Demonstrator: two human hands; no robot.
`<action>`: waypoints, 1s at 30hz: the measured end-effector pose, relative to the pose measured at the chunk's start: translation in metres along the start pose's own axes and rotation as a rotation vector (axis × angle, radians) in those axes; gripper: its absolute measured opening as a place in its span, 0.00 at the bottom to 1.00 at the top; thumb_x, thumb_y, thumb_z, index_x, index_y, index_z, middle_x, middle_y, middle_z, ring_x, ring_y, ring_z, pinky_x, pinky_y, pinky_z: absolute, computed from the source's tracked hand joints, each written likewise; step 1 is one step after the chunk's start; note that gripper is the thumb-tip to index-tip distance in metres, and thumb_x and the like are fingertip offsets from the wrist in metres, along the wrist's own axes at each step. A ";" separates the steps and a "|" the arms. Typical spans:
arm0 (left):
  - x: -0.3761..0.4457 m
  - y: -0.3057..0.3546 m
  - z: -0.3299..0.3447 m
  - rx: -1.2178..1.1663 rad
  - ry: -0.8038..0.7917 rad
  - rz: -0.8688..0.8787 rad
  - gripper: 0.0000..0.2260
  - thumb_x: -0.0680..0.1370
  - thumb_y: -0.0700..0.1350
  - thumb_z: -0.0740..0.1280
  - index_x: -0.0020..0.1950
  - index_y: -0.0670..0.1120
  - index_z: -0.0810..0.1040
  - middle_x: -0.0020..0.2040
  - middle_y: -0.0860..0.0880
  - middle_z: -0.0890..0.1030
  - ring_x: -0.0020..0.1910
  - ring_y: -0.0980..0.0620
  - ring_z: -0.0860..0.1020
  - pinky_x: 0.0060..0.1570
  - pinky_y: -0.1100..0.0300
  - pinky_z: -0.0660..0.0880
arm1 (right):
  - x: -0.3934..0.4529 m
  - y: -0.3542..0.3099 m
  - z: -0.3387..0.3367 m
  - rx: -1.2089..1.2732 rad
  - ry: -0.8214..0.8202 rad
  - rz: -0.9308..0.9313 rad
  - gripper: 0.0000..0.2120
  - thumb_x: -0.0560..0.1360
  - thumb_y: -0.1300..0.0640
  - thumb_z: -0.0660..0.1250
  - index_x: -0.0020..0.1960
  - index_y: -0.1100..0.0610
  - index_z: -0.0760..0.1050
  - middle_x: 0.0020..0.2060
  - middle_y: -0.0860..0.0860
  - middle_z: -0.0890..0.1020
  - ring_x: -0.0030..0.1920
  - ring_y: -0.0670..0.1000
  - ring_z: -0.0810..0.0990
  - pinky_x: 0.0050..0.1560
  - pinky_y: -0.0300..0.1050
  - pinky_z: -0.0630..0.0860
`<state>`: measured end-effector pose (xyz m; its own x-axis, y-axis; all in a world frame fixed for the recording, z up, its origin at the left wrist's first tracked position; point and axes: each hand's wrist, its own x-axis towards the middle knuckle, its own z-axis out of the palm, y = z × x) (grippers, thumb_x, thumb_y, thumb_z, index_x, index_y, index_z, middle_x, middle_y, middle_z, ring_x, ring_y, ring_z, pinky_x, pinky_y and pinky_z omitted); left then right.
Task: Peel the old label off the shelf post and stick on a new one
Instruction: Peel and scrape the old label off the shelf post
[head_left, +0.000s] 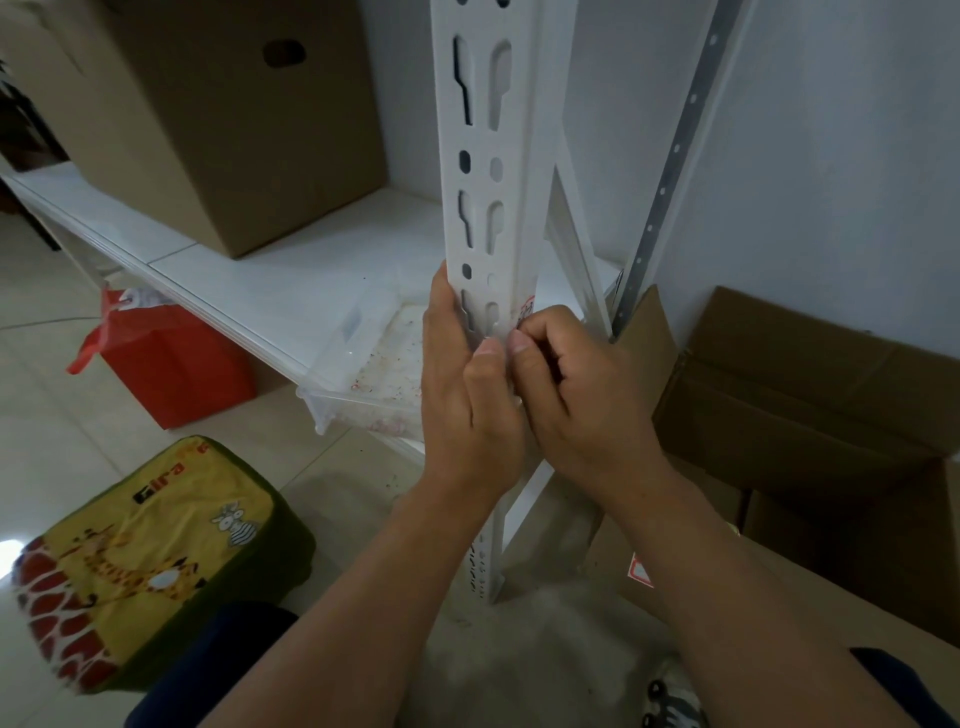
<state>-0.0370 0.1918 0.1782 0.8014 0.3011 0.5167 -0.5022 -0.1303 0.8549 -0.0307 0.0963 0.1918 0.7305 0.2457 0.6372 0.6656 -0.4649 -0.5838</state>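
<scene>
While left hand (462, 384) grips post (485, 208), right hand (566, 379) pinches label (524, 312) at its edge.

I note a white post (485, 156) with a white label (525, 307) printed in red. The shelf (291, 270) is white. Boxes (218, 104) are plain brown; the bag (171, 358) is red. The cushion (140, 561) is yellow with green edging and a giraffe pattern. The tray (363, 384) is clear, flecked with red.

Single head-worn view, looking forward and steeply down, close to the white shelf post (480, 171), which runs up the frame's centre. Floor appears left of the post, wall right.
</scene>
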 end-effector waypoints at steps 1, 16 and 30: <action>0.000 0.000 0.000 -0.003 0.000 -0.004 0.30 0.74 0.50 0.53 0.72 0.36 0.62 0.63 0.36 0.73 0.58 0.39 0.74 0.53 0.36 0.74 | 0.001 0.000 0.000 0.027 0.001 0.009 0.12 0.80 0.52 0.57 0.46 0.60 0.73 0.32 0.45 0.75 0.31 0.47 0.76 0.29 0.48 0.74; -0.003 0.001 0.000 -0.031 -0.006 -0.022 0.31 0.73 0.49 0.53 0.75 0.40 0.60 0.66 0.38 0.72 0.61 0.42 0.75 0.57 0.42 0.77 | 0.000 -0.001 0.000 0.234 -0.020 0.155 0.11 0.79 0.55 0.59 0.45 0.61 0.74 0.32 0.48 0.77 0.32 0.51 0.77 0.33 0.56 0.77; -0.003 0.004 -0.002 -0.065 -0.021 -0.069 0.31 0.73 0.52 0.53 0.76 0.45 0.60 0.65 0.37 0.73 0.58 0.32 0.73 0.52 0.35 0.74 | 0.002 -0.007 -0.002 0.569 -0.016 0.278 0.10 0.79 0.66 0.60 0.41 0.68 0.73 0.30 0.57 0.77 0.31 0.52 0.75 0.33 0.40 0.75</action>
<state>-0.0418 0.1925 0.1797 0.8413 0.2870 0.4582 -0.4649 -0.0485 0.8840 -0.0345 0.0984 0.1978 0.8869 0.1954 0.4186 0.4249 0.0108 -0.9052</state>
